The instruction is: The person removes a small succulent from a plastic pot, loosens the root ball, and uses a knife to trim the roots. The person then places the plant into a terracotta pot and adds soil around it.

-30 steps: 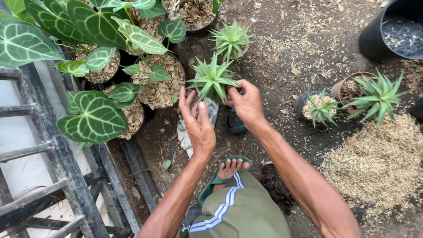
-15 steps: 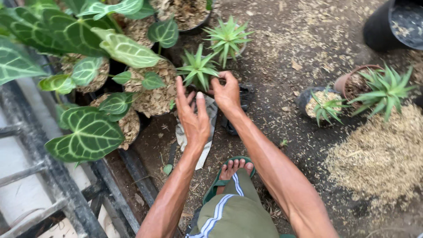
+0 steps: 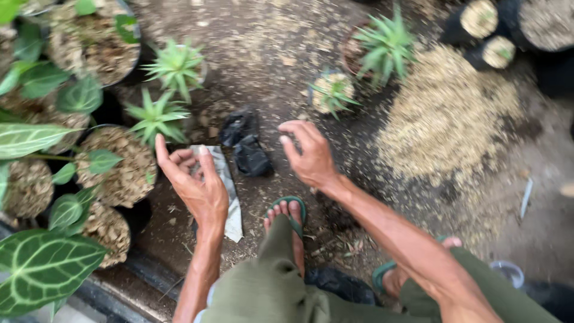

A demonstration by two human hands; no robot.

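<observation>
Two crumpled black plastic bags, empty

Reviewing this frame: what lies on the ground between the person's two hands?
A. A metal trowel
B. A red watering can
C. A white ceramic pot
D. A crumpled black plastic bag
D. A crumpled black plastic bag lies on the soil between the left hand and the right hand, just above the sandalled foot; neither hand touches it.

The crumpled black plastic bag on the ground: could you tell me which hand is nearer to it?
Right. The right hand hovers just right of the black bag; the left hand is farther off, lower left, over a grey sheet.
</observation>
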